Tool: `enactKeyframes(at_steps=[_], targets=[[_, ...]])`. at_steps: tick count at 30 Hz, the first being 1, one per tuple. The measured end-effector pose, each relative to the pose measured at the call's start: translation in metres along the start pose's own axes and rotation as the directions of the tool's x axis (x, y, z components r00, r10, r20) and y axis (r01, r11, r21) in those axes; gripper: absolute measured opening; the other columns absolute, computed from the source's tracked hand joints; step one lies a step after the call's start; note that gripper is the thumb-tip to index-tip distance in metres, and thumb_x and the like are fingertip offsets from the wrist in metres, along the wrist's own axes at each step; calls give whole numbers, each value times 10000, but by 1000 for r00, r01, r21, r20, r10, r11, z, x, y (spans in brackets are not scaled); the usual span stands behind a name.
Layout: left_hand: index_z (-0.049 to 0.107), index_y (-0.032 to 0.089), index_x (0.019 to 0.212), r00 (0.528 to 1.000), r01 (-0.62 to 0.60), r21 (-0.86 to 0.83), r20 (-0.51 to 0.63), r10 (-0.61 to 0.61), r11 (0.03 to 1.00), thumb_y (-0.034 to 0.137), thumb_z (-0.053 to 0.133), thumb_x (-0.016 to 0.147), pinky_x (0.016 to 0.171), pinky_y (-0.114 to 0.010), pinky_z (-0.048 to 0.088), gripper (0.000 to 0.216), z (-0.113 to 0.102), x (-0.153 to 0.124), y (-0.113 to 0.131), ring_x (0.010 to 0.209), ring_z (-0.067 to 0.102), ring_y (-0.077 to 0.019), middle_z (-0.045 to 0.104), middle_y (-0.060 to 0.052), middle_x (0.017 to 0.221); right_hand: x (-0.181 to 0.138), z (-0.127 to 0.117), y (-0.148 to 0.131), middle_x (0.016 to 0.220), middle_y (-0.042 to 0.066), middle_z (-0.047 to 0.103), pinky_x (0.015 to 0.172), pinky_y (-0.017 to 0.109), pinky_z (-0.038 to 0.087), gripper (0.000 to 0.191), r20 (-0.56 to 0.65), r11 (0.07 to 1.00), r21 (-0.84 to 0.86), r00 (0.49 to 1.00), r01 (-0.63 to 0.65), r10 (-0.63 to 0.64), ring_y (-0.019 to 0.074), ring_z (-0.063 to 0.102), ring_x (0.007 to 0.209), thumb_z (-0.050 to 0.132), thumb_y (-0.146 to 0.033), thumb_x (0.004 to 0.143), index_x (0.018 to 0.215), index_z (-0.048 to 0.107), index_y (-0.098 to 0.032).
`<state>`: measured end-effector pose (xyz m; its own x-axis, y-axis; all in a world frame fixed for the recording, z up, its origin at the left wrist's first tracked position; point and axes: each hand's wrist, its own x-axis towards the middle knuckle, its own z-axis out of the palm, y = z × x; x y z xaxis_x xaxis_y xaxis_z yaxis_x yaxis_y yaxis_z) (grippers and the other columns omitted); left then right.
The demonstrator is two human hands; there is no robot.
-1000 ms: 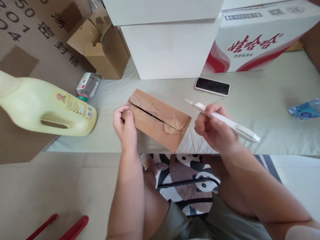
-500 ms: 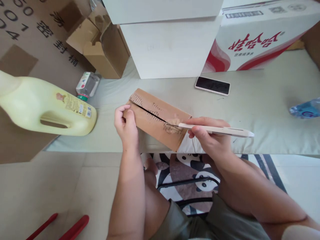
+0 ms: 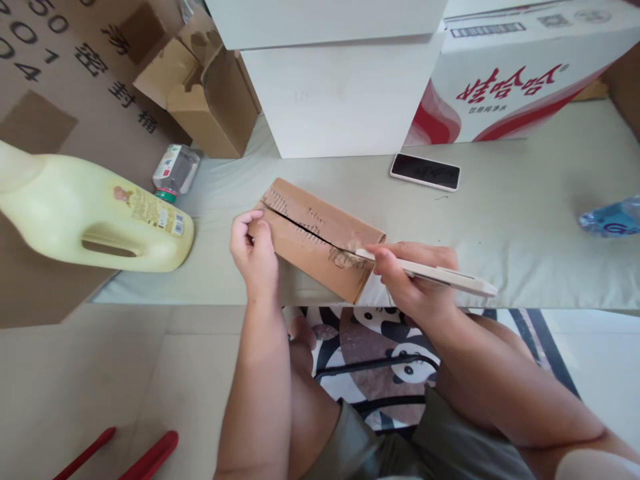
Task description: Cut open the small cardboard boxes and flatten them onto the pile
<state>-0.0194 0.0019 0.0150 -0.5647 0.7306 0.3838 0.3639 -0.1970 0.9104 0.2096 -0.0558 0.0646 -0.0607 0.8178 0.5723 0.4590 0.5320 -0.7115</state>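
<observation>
Nearest the camera, the right hand (image 3: 415,283) is closed around a white knife (image 3: 430,272), fingers (image 3: 387,257) wrapped on the handle near the blade end; the handle trails off to the right, the tip points left. The tip sits at the right end of the box (image 3: 315,237), on the torn tape patch where the top seam ends. The left hand (image 3: 255,250) pinches the box's left end, thumb and fingers closed on the corner flap. The box lies on the bench (image 3: 525,220) near its front edge, long axis running from upper left to lower right; the seam (image 3: 300,230) follows that axis and shows as a dark slit over most of its length. So the uncut bit is directly left of the blade tip, in line with the knife, and the bracing hand sits at the far end of the same line, well apart from the blade. Left on the bench: a yellow jug (image 3: 95,213) on its side, a small bottle (image 3: 175,170) just beyond it. Farther back, a phone (image 3: 425,172), white boxes (image 3: 340,93) and a printed carton (image 3: 515,80).
</observation>
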Motion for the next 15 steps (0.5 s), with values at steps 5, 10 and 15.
enactKeyframes(at_steps=[5, 10, 15], targets=[[638, 217, 861, 1000, 6, 14, -6, -6, 1000, 226, 566, 784, 832, -310, 464, 105, 1, 0, 3, 896, 592, -179, 667, -14, 917, 2, -1, -4, 525, 11, 653, 434, 257, 435, 416, 4, 992, -76, 995, -103, 104, 135, 606, 464, 539, -322, 985, 601, 671, -232], [652, 208, 867, 1000, 14, 15, -16, -14, 1000, 237, 576, 775, 804, -309, 457, 124, 0, 0, 2, 859, 575, -175, 650, -16, 887, 0, -3, -5, 553, 7, 660, 472, 239, 444, 388, 52, 996, -52, 995, -78, 81, 119, 620, 497, 546, -285, 981, 624, 676, -206], [645, 209, 852, 1000, 10, 32, -11, -10, 999, 223, 565, 781, 805, -308, 448, 108, 0, 0, 4, 832, 554, -168, 643, -12, 878, 1, -12, -8, 484, -1, 602, 414, 258, 397, 399, 36, 993, -69, 994, -99, 102, 117, 544, 418, 544, -315, 981, 614, 670, -218]])
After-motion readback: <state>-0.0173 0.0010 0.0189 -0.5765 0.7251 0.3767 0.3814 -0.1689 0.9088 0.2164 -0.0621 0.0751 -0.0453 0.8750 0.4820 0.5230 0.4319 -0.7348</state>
